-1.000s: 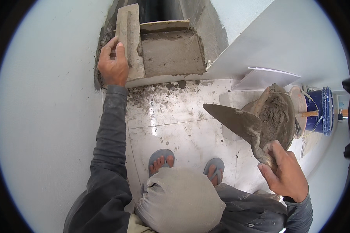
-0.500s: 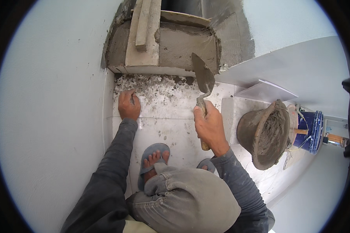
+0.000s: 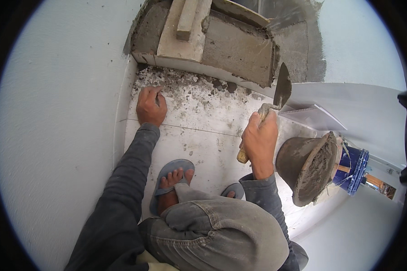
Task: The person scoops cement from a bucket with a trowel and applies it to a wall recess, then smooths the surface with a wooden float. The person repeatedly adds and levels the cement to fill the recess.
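Observation:
My right hand is wrapped round the handle of a pointed trowel, with its grey-smeared blade turned up edge-on beside the right end of the ledge. My left hand is closed low over the speckled floor near the left wall; a greyish bit shows by the thumb, but what the fingers hold is unclear. Ahead, wet grey mortar covers the ledge. Across it lies a flat pale board, with a narrow bar on top.
A mortar-caked bucket full of grey mix leans at my right. Behind it is a blue bucket. A white sheet with a ridged edge rests by the right wall. Mortar crumbs dot the white floor tiles. The left wall stands close.
My right hand has carried the trowel to the right, and its blade has turned more edge-on. My left hand stays near the same floor spot. The view has shifted and tilted.

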A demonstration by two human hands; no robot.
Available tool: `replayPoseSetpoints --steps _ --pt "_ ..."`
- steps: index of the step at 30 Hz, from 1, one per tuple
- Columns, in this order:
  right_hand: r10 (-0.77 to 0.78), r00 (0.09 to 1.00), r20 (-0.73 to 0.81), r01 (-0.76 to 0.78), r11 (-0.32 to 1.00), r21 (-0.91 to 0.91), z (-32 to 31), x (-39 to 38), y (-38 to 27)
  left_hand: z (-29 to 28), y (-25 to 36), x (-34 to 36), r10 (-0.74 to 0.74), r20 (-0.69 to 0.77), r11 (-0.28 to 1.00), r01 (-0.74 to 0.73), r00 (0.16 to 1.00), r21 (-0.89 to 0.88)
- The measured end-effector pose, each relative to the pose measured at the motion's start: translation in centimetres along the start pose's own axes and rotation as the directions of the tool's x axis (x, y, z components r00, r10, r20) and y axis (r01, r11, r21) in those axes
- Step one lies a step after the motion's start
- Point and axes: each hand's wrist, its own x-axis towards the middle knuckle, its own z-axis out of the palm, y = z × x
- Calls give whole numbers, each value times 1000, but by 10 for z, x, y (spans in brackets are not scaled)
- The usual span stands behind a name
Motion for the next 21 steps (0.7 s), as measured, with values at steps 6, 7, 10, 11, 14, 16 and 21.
replayPoseSetpoints --steps 6,7,10,11,14,16,21 --pt "-43 999 10 45 985 -166 10 19 -23 0 -1 1 -3 9 1000 3 1000 0" --pt "-79 997 4 78 981 -175 12 22 -23 -1 -1 1 -5 12 1000 5 1000 8" --pt "-42 998 -57 34 989 -141 15 23 -18 -1 0 0 -18 9 1000 18 1000 4" --pt "-61 997 -56 53 990 -134 18 24 -16 0 0 0 -21 12 1000 21 1000 -6" --pt "-66 995 -80 56 992 -116 24 28 -13 1 0 1 14 -19 1000 -13 1000 16" --pt "-87 992 -91 77 991 -109 28 33 -13 1 1 1 -23 15 1000 23 1000 7" --pt "-54 995 -79 45 994 -102 29 55 -18 -1 1 3 -25 37 1000 24 999 11"
